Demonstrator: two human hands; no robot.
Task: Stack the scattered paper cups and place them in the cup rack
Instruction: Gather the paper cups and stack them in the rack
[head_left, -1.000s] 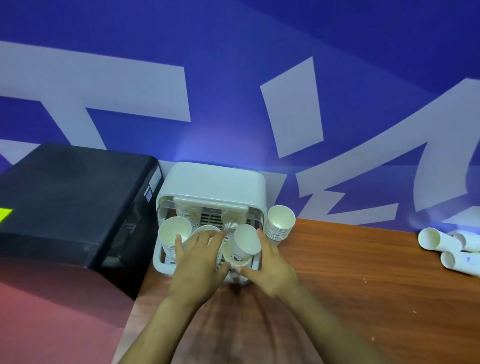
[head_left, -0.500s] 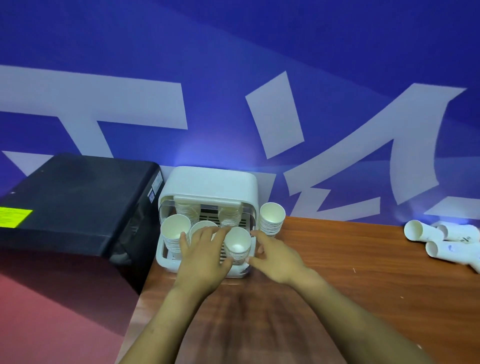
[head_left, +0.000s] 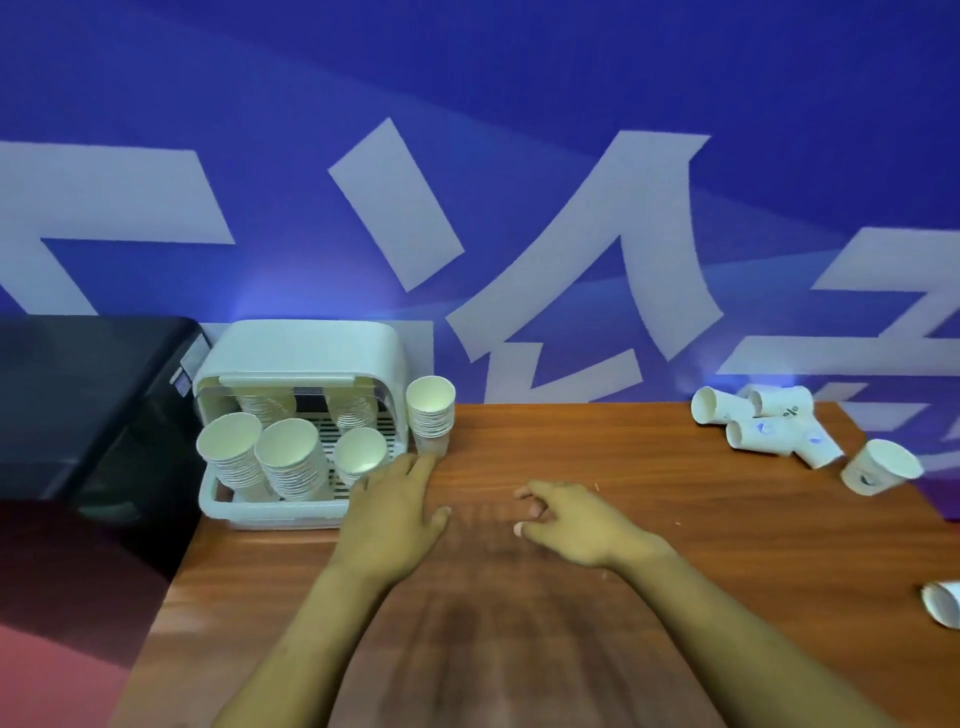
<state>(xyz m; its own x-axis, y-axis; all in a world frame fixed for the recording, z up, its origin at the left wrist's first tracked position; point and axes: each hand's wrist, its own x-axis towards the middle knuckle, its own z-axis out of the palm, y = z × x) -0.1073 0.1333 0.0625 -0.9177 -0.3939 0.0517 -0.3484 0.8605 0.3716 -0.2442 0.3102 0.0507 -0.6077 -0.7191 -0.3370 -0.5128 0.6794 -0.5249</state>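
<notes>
White plastic makes up the cup rack (head_left: 304, 353), which sits at the back left of the wooden table (head_left: 597, 457) against the blue wall, just beside a black box (head_left: 78, 395). From the head camera, the only view, three stacks of paper cups (head_left: 283, 460) lean in its front row, with more stacks behind them under the lid. Another stack (head_left: 430, 415) stands on the table touching the rack's right side.

Both hands are empty and hover low over the table. The left hand (head_left: 397, 512) is flat with fingers spread, its fingertips near the foot of the outside stack. The right hand (head_left: 574, 514) is loosely curled, pinching nothing.

Scattered cups (head_left: 769, 423) lie on their sides at the far right, well apart from the rack, one more (head_left: 880, 473) tipped near the edge and another (head_left: 943, 603) at the frame's border.

The step in hand looks like fetching those loose cups. It would go best by reaching right, nesting them mouth to base in one hand (paper crushes easily, so grip lightly near the rim), then carrying the whole stack back in one trip.
</notes>
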